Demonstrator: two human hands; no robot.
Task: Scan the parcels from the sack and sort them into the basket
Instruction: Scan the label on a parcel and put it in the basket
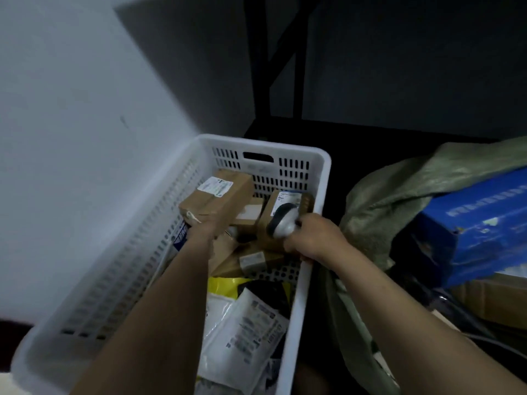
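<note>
Left hand (207,226) grips a cardboard box (216,199), its white label too blurred to read, above the white basket (265,142); right hand (315,238) clasps a barcode scanner (282,223) at the basket's right rim; green sack (399,201) lies right of the basket.

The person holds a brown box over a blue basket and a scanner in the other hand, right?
Not quite. The head view shows the basket is white, not blue. The left hand holds the brown cardboard box over it, and the right hand holds the scanner.
</note>
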